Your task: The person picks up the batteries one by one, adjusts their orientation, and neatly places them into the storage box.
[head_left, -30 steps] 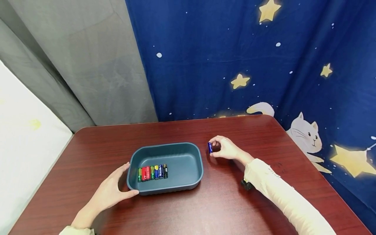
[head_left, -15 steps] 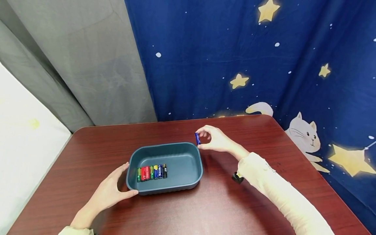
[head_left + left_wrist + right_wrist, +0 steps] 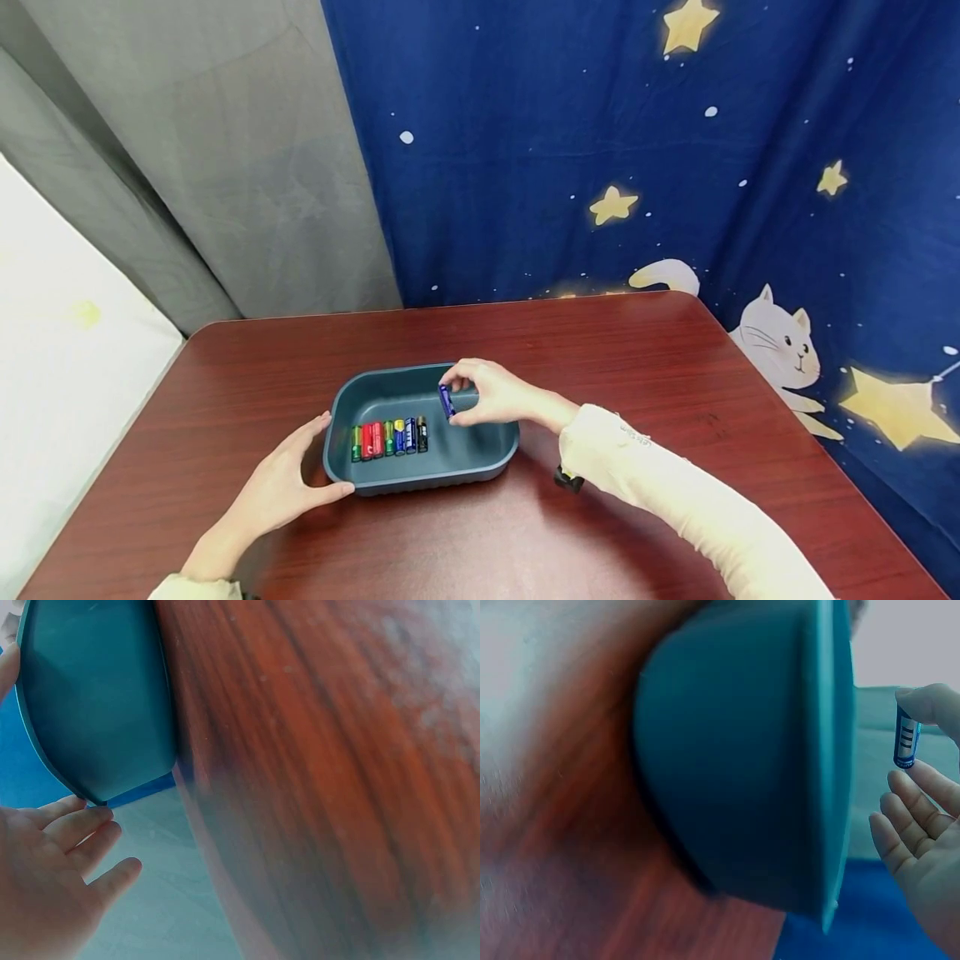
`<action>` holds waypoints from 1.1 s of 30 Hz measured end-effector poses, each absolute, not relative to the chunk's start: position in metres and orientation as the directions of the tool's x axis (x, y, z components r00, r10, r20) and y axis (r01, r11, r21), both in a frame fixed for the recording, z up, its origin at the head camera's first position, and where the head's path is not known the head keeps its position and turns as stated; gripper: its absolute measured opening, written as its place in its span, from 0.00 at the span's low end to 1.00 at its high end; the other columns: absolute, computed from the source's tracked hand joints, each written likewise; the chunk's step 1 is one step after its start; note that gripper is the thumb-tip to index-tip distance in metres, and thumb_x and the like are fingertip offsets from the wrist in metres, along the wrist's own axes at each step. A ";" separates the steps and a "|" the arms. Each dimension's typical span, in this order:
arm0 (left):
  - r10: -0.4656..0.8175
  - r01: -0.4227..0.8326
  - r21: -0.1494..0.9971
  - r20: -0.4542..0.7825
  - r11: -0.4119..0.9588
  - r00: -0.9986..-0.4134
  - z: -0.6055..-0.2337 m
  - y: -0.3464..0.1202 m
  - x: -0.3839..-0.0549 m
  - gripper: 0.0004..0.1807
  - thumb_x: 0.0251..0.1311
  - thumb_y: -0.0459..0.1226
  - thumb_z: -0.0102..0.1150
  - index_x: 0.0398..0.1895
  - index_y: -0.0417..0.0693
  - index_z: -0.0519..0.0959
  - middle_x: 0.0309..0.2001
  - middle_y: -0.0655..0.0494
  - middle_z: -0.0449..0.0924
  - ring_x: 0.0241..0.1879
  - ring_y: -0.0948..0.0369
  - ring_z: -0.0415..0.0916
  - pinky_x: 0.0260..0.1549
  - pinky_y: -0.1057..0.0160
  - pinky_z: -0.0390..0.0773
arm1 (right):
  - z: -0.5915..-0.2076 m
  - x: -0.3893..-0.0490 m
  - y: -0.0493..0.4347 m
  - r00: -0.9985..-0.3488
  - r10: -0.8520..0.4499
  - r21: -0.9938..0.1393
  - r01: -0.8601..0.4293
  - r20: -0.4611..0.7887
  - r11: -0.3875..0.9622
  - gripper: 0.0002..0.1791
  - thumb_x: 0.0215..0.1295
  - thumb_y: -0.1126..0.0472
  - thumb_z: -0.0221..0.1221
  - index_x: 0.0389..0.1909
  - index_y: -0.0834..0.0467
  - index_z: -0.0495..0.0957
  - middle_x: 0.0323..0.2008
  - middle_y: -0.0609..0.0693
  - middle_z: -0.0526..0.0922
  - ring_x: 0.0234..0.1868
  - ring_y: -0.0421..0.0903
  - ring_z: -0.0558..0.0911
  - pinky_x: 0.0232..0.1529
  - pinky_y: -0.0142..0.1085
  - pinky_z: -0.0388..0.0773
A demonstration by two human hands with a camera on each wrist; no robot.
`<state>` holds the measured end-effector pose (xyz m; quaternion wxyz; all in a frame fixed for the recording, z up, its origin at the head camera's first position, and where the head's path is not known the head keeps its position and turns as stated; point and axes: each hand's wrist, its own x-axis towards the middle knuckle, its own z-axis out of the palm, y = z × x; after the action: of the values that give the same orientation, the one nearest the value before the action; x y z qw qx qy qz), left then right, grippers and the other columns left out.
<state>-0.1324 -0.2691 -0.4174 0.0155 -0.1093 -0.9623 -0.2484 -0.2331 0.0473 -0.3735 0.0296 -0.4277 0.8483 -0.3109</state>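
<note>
My right hand pinches a blue battery by its ends, between thumb and fingers, over the blue-green tray. The right wrist view shows this battery with a pale label, its remaining fingers apart from it. Inside the tray, toward its left side, several batteries lie side by side in a row: green, red, blue and a black one at the right end. My left hand spans the tray's near left corner, fingertips and thumb touching its rim; its fingers look fairly straight.
The tray stands on a reddish-brown wooden table. Behind the table hang a grey curtain and a blue curtain with stars and a cat. A white surface borders the table on the left.
My right hand has carried the blue battery left, from the table beside the tray, up past the far right corner, to above the tray's interior. The left hand stays on the rim.
</note>
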 end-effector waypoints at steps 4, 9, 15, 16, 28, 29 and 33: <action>0.207 0.229 0.478 0.097 0.848 -0.973 -0.417 -0.269 -0.133 0.55 0.36 0.63 0.64 0.66 0.42 0.58 0.63 0.42 0.60 0.59 0.46 0.61 0.49 0.40 0.68 | -0.379 -0.229 0.038 -0.636 -0.760 -0.526 -0.695 0.132 0.490 0.25 0.46 0.55 0.67 0.47 0.58 0.74 0.36 0.48 0.76 0.40 0.40 0.74 0.44 0.30 0.71; 0.213 0.237 0.480 0.106 0.844 -0.971 -0.417 -0.268 -0.133 0.55 0.37 0.63 0.64 0.65 0.42 0.58 0.63 0.42 0.61 0.59 0.46 0.61 0.50 0.39 0.67 | -0.388 -0.228 0.029 -0.653 -0.753 -0.502 -0.677 0.076 0.537 0.26 0.47 0.54 0.67 0.47 0.58 0.74 0.38 0.50 0.77 0.40 0.42 0.74 0.42 0.30 0.71; 0.212 0.234 0.484 0.099 0.843 -0.972 -0.416 -0.268 -0.134 0.55 0.37 0.63 0.65 0.65 0.42 0.58 0.63 0.42 0.60 0.59 0.46 0.60 0.50 0.39 0.67 | -0.397 -0.227 0.020 -0.664 -0.747 -0.455 -0.671 0.019 0.585 0.25 0.46 0.53 0.67 0.46 0.58 0.75 0.36 0.49 0.76 0.40 0.43 0.73 0.40 0.28 0.71; 0.211 0.233 0.484 0.100 0.843 -0.972 -0.416 -0.268 -0.134 0.55 0.37 0.63 0.65 0.65 0.42 0.58 0.63 0.42 0.61 0.59 0.46 0.61 0.50 0.39 0.67 | -0.399 -0.227 0.019 -0.666 -0.746 -0.445 -0.671 0.012 0.593 0.25 0.46 0.53 0.68 0.46 0.58 0.75 0.36 0.49 0.76 0.39 0.43 0.73 0.40 0.28 0.71; 0.210 0.229 0.483 0.095 0.845 -0.973 -0.415 -0.268 -0.133 0.55 0.37 0.63 0.64 0.65 0.41 0.58 0.63 0.42 0.61 0.59 0.45 0.61 0.49 0.39 0.67 | -0.409 -0.231 0.009 -0.695 -0.718 -0.347 -0.664 -0.044 0.663 0.24 0.44 0.50 0.68 0.42 0.56 0.77 0.32 0.46 0.74 0.35 0.39 0.71 0.34 0.28 0.69; 0.210 0.229 0.483 0.093 0.845 -0.973 -0.415 -0.268 -0.133 0.55 0.37 0.63 0.64 0.65 0.41 0.58 0.63 0.42 0.60 0.59 0.45 0.61 0.49 0.39 0.67 | -0.410 -0.231 0.008 -0.695 -0.717 -0.336 -0.666 -0.045 0.666 0.24 0.43 0.49 0.68 0.42 0.55 0.77 0.32 0.45 0.74 0.35 0.39 0.71 0.34 0.28 0.69; 0.210 0.227 0.481 0.089 0.847 -0.974 -0.415 -0.268 -0.133 0.55 0.37 0.63 0.64 0.65 0.42 0.58 0.63 0.42 0.60 0.59 0.45 0.61 0.49 0.39 0.67 | -0.414 -0.228 0.005 -0.700 -0.713 -0.300 -0.674 -0.032 0.675 0.24 0.42 0.49 0.69 0.41 0.56 0.77 0.30 0.45 0.74 0.35 0.40 0.71 0.35 0.28 0.69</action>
<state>-0.1334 -0.2677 -0.4153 0.0167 -0.1135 -0.9608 -0.2524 -0.2284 0.0053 -0.4139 0.0732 -0.3803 0.9122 -0.1338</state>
